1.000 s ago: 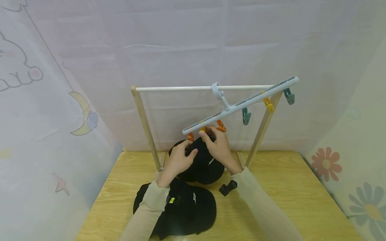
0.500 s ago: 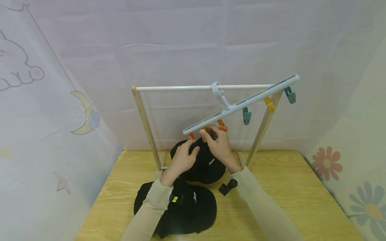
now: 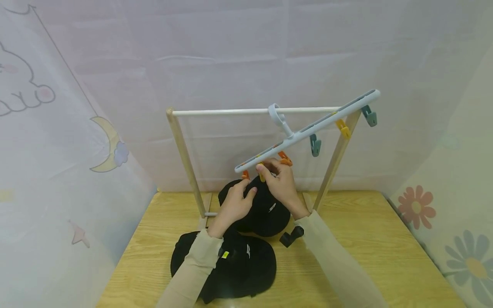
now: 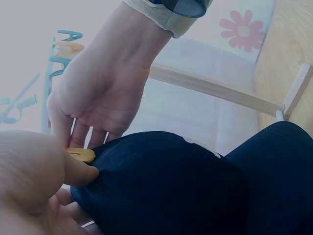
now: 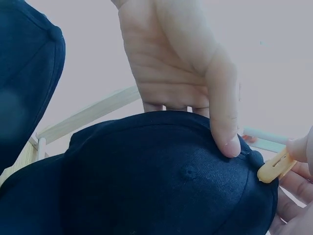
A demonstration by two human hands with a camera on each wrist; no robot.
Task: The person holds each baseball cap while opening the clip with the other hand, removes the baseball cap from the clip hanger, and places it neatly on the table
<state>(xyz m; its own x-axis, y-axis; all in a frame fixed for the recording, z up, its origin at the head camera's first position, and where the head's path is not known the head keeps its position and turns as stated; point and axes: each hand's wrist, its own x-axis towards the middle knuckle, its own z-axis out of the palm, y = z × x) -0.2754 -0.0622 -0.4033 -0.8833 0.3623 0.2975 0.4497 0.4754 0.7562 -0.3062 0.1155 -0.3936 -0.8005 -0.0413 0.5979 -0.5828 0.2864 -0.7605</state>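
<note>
My left hand (image 3: 234, 204) grips the black cap (image 3: 263, 216), its thumb on the outside of the crown and the other fingers behind it. With thumb and fingers my right hand (image 3: 283, 185) pinches a yellow clip (image 3: 262, 176) at the cap's edge. In the right wrist view the clip (image 5: 275, 169) lies over the fabric beside the crown's top button (image 5: 254, 158). The clip belongs to a light-blue hanger (image 3: 294, 139), hooked on a white rail and tilted, left end low. An orange clip (image 3: 245, 175) hangs just above my left fingertips.
A second black cap (image 3: 246, 269) lies in front on the wooden table (image 3: 346, 256). The rack has a white rail (image 3: 223, 112) and wooden legs (image 3: 186, 162). Free clips, such as a green clip (image 3: 315, 145), hang along the hanger's right half.
The hanger's right end has risen slightly. My left hand has shifted a little right with the cap, and the yellow clip now shows lower against the fabric.
</note>
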